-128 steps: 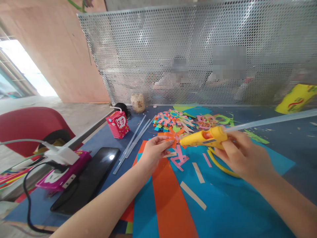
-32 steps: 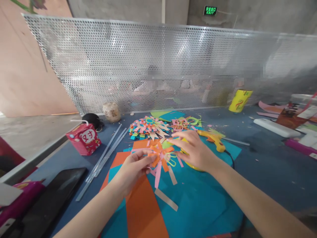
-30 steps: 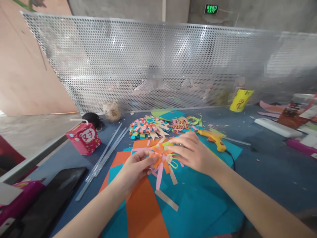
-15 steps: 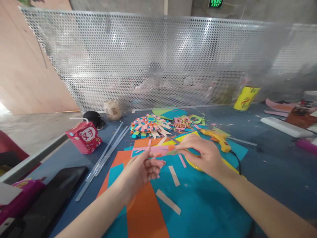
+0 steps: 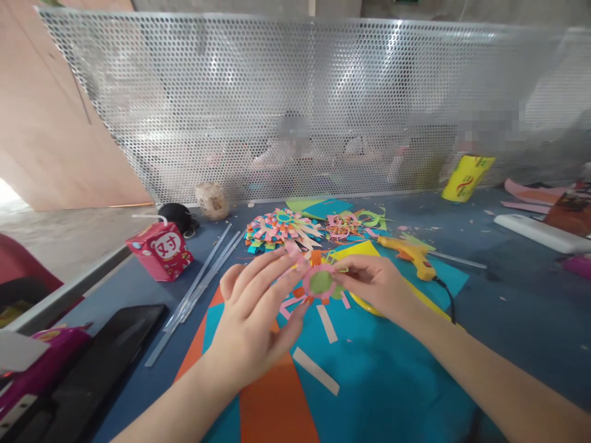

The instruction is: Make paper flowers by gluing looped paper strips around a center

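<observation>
Paper flower (image 5: 320, 282): between left hand (image 5: 253, 317) and right hand (image 5: 383, 286).
Right fingers (image 5: 362, 264): pinched together on its edge.
Left fingers (image 5: 265, 277): half parted beside it; grip cannot be told.
Glue gun (image 5: 415, 254): beyond right fingers.

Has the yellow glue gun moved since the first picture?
Yes, the glue gun has left the right hand and now lies farther right of the layered paper flower.
</observation>
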`<state>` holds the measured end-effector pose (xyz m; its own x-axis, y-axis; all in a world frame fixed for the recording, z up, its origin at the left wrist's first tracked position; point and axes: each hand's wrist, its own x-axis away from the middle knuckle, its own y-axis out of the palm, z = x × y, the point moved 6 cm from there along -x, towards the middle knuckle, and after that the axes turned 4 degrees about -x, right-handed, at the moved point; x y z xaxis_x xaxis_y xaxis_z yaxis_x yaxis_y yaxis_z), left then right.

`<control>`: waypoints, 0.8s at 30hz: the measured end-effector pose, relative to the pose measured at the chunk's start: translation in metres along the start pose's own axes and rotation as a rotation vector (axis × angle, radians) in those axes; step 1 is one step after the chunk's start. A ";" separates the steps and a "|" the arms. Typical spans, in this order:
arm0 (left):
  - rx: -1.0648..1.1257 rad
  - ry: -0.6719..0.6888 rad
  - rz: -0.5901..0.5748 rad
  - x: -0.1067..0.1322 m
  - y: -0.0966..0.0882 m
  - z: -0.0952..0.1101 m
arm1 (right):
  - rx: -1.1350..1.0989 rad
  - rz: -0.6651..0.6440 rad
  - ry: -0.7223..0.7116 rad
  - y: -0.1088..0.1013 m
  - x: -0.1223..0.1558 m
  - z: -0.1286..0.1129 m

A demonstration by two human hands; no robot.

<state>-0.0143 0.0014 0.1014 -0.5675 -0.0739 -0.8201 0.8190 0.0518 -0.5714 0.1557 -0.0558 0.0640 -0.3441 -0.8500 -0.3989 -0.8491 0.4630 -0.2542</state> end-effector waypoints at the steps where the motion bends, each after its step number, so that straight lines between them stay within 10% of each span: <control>1: -0.014 -0.029 -0.017 0.000 0.002 -0.002 | 0.002 -0.008 -0.009 0.001 0.000 -0.001; 12: 0.091 -0.231 -0.070 0.002 0.004 -0.010 | 0.072 -0.047 -0.224 0.000 0.006 -0.018; 18: 0.652 -0.541 -0.167 0.009 0.015 -0.016 | 0.300 -0.025 -0.528 0.001 0.015 -0.042; 24: 0.830 -0.453 -0.145 0.009 0.011 -0.005 | 0.619 -0.072 -0.866 0.004 0.038 -0.063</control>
<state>-0.0106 0.0064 0.0877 -0.7239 -0.4119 -0.5534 0.6411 -0.6980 -0.3191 0.1143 -0.1022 0.1032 0.3078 -0.5253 -0.7933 -0.4208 0.6726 -0.6087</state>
